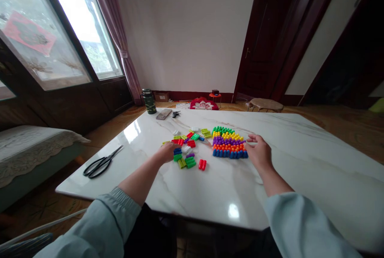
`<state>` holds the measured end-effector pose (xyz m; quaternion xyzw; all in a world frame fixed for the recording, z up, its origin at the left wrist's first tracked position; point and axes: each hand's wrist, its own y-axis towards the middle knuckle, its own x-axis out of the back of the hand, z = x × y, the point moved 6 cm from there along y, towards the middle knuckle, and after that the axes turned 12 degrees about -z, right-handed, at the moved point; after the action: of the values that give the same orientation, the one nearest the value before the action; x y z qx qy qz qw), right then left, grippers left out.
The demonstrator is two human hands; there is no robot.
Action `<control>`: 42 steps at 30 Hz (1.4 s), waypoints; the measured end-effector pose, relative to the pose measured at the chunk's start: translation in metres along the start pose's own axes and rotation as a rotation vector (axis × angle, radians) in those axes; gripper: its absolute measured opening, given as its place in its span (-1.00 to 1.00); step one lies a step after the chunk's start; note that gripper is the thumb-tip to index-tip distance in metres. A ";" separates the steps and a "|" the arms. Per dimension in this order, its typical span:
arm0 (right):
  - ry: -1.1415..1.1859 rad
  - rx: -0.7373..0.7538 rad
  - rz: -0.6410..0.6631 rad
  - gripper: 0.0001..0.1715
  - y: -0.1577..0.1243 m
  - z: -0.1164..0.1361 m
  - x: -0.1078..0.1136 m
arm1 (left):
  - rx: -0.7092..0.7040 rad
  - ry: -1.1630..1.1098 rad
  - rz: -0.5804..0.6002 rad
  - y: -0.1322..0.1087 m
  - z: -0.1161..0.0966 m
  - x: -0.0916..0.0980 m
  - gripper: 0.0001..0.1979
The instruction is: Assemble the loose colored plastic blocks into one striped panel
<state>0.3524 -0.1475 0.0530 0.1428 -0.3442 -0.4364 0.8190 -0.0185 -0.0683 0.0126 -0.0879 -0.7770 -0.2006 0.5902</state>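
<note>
A block of joined plastic pegs (pixel 228 143) lies on the white marble table (pixel 210 194), in rows of green, yellow, purple, orange and blue. My right hand (pixel 258 152) rests against its right edge, fingers curled at the side of the block. Left of it lies a loose scatter of coloured pegs (pixel 188 146). My left hand (pixel 166 153) reaches into that scatter beside a blue and a green peg (pixel 177 154); its fingers are hidden behind the back of the hand. Two red pegs (pixel 202 165) lie apart, nearer to me.
Black scissors (pixel 100 164) lie near the table's left edge. A phone (pixel 163 114), keys (pixel 175 113) and a dark flask (pixel 149 101) stand at the far left end. Beyond are a red cushion (pixel 204 104), a small stool (pixel 265 104) and a sofa (pixel 30 150) at left.
</note>
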 end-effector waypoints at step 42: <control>-0.236 0.339 0.531 -0.76 -0.067 0.044 -0.059 | -0.160 -0.428 -0.120 -0.011 -0.108 0.003 -0.74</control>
<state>0.2587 -0.1355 0.0234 0.1309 -0.5294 -0.1580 0.8232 0.0719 -0.1234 0.0370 -0.1285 -0.8698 -0.2734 0.3901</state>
